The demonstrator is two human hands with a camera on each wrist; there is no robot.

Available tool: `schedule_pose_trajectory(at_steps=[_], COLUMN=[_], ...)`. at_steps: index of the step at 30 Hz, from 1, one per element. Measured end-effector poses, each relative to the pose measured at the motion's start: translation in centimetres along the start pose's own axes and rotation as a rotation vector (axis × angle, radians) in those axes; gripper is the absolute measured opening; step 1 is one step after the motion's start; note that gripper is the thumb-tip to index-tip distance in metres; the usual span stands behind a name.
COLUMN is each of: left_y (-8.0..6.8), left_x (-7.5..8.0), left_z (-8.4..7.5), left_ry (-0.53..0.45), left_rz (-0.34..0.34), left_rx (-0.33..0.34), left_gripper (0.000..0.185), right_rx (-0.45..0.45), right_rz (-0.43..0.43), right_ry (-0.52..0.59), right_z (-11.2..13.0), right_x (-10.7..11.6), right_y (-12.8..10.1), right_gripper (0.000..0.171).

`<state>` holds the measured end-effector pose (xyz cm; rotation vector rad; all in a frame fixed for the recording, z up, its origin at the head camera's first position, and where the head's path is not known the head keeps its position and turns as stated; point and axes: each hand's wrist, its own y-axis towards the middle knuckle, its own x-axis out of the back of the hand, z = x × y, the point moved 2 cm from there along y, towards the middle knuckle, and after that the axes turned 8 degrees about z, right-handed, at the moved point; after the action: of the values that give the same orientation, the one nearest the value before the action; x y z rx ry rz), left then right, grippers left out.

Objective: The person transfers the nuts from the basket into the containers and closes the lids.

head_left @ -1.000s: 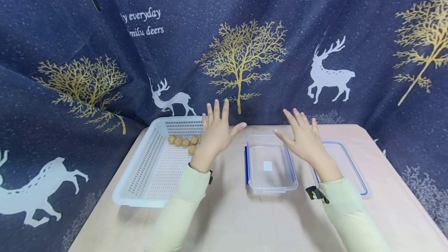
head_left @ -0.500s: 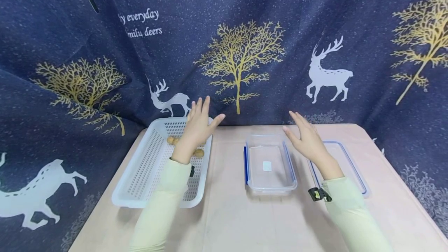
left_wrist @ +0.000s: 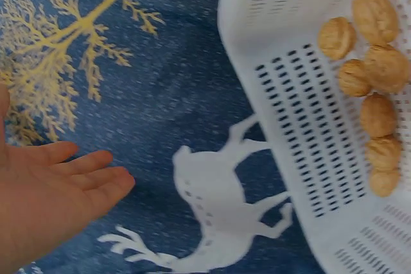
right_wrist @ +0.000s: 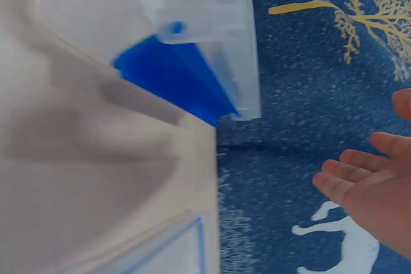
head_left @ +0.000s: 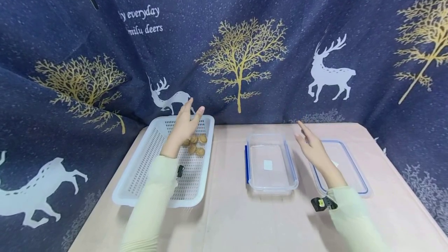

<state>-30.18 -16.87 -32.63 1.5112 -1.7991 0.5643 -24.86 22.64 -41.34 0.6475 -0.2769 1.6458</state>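
Left hand flat above walnuts in white basket.

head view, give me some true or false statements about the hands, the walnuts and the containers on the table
1. The left hand holds a walnut. False: its fingers are straight and hold nothing; it hovers above the walnuts.
2. The walnuts lie in the white perforated basket. True.
3. The clear container with blue clips is full of walnuts. False: it holds no walnuts; only a small white patch shows on its bottom.
4. The right hand is open and holds nothing. True.
5. The lid lies flat on the table, to the right of the clear container. True.
6. The basket stands between the clear container and the lid. False: it stands to the left of both.
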Motion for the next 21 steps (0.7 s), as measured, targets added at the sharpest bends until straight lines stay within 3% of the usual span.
schedule_pose_trajectory(at_steps=[7, 14, 21], left_y=[0.4, 0.7, 0.8], left_x=[0.3, 0.3, 0.0], left_z=[2.4, 4.7, 7.3], left_ry=[-0.109, -0.195, -0.330], left_rz=[-0.057, -0.061, -0.099], left_rx=[0.022, 0.054, 0.125], left_gripper=[0.074, 0.069, 0.066], right_rx=[-0.038, -0.090, -0.134], right_rz=[0.034, 0.055, 0.070], right_ry=[0.126, 0.190, 0.241], right_z=[-1.5, -2.4, -3.5], right_x=[-1.1, -2.1, -3.0], right_y=[-0.7, -1.3, -1.5], right_gripper=[0.057, 0.058, 0.059])
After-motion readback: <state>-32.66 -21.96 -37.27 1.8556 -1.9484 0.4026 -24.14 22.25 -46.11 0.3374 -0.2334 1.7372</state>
